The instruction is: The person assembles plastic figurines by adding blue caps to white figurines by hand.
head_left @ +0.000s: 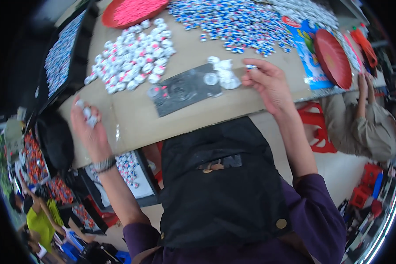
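My left hand [92,138], at the table's left front edge, has its fingers curled around several small white pieces [90,116]. Between thumb and forefinger, my right hand [270,83] pinches a small blue, white and red piece [251,67]. Just left of that hand lies a little cluster of white pieces [226,72], at the end of a dark grey flat plate [185,90]. A clear round disc [210,78] and some tiny pink bits [164,91] rest on the plate. Beyond my left hand spreads a pile of white pieces with pink spots [134,59].
Blue-and-white pieces [233,26] are heaped at the back, near a red bowl [111,16] of pink bits. A black tray [77,57] stands left. At right are a blue bag [310,57], a red dish [332,59] and another person's hands [364,83].
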`<state>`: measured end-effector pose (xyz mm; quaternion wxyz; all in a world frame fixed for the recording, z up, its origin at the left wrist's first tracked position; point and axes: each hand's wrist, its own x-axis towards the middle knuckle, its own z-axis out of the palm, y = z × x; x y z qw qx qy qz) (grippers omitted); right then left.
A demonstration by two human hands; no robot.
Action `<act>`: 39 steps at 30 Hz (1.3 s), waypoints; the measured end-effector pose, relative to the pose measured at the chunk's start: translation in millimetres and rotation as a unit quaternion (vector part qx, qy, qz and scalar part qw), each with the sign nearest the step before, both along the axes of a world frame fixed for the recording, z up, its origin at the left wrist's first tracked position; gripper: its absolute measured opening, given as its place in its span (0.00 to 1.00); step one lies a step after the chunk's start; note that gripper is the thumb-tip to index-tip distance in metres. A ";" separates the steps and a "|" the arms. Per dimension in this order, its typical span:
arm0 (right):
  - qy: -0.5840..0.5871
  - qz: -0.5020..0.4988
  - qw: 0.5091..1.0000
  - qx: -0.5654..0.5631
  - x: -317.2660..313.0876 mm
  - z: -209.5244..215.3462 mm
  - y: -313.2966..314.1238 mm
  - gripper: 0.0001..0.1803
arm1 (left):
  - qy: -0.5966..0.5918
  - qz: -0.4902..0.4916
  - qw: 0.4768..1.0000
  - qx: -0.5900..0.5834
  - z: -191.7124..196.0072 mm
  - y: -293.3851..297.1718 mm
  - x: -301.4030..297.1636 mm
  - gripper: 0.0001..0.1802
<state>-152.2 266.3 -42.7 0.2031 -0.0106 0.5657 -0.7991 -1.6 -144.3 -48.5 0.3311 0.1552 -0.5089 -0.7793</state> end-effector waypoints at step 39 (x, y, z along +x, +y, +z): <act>0.636 0.156 0.659 0.370 -9.4 14.1 -46.7 0.10 | -0.070 -0.315 0.824 0.466 6.5 211.9 19.4 0.23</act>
